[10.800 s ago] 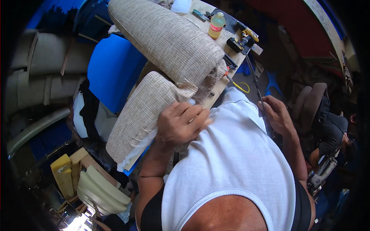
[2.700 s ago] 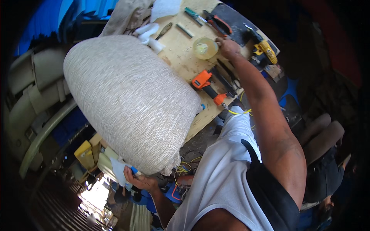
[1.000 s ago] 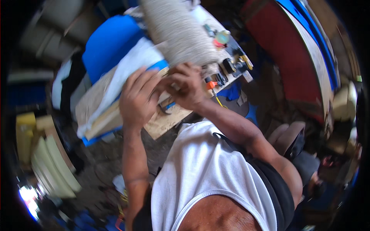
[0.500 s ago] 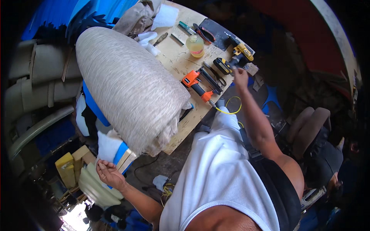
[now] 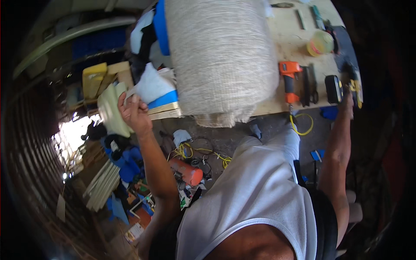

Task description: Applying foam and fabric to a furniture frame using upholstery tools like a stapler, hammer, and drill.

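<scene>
My left hand (image 5: 138,115) is raised at the left of the table, fingers curled on the pointed edge of a white padding sheet (image 5: 154,89). That sheet lies over a blue-edged wooden piece (image 5: 164,108). Beside it, a large rounded form covered in beige woven fabric (image 5: 223,60) hangs over the table's front edge, its lower end frayed. My right hand (image 5: 348,105) is at the table's right end against a yellow and black cordless drill (image 5: 355,89). Its fingers are blurred and partly hidden, so I cannot tell whether they grip the drill.
An orange staple gun (image 5: 289,82) with a yellow hose (image 5: 308,128) lies on the wooden table (image 5: 277,102). Scissors (image 5: 315,93), a bottle of yellowish liquid (image 5: 320,44) and a green-handled tool (image 5: 317,16) are nearby. Cables and an orange cylinder (image 5: 188,171) are on the floor.
My view has swung left, so the table and beige form appear higher and farther right. The left hand has risen with the padding edge drawn toward it; the right hand is still by the drill.
</scene>
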The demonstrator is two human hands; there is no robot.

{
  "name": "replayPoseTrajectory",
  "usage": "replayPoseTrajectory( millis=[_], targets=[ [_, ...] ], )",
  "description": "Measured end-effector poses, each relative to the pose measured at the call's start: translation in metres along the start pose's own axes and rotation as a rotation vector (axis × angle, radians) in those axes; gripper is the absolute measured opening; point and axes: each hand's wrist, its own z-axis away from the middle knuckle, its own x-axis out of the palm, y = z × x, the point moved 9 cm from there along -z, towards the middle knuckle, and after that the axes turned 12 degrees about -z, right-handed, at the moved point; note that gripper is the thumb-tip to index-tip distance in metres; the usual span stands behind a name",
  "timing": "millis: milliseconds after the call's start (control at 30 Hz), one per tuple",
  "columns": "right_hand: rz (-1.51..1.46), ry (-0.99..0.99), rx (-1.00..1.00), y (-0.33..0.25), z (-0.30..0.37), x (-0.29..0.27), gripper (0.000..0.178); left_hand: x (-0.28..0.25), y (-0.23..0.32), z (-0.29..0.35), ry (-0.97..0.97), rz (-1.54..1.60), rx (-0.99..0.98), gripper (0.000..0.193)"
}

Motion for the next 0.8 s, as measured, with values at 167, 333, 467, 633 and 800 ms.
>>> replayPoseTrajectory(
  millis=[167,333,467,633,800],
  targets=[
    [0.141,0.246,-0.340,-0.021,0.087,-0.006,0.025,-0.008,-0.007,-0.002,-0.074,0.147,0.004,0.021],
    [0.332,0.099,-0.798,-0.023,0.318,0.061,0.025,-0.007,0.010,0.013,-0.065,0.277,0.162,0.033],
    [0.200,-0.319,-0.606,0.039,0.431,0.088,0.045,-0.021,0.008,0.056,-0.221,0.503,0.157,0.024],
    [0.554,-0.325,-0.523,0.119,0.525,0.099,0.054,0.018,-0.047,0.131,-0.351,0.551,-0.177,0.019],
    [0.699,-0.542,-0.384,0.177,0.597,0.173,0.039,0.043,-0.021,0.166,-0.619,0.820,-0.335,0.015]
  ],
)
